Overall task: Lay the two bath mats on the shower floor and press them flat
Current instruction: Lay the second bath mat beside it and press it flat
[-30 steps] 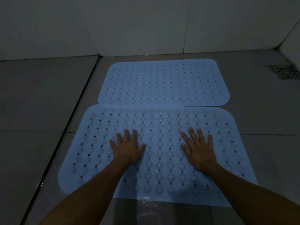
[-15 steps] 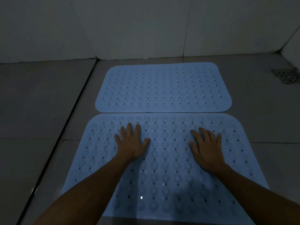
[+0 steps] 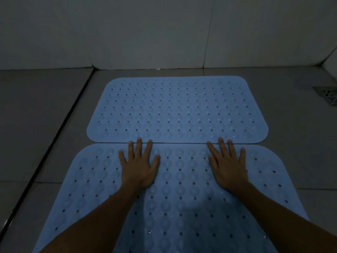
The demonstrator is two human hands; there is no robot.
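Both hands have slid forward along the near bath mat since a second ago, from its middle up to its far edge. Now the left hand and the right hand lie palm-down with fingers straight and spread, holding nothing, only pressing. Their longest fingertips reach just over the seam onto the far bath mat.

That seam is what the next move turns on, I judge. The far mat lies straight ahead of both hands, its long axis running left to right, parallel to the seam and across the line of the forearms. Neither hand is clearly nearer (each sits about the same way in from its own end of the seam).

Both mats lie on the shower floor, edge to edge, the far one between the seam and the tiled wall. A drain grate sits right of the far mat.
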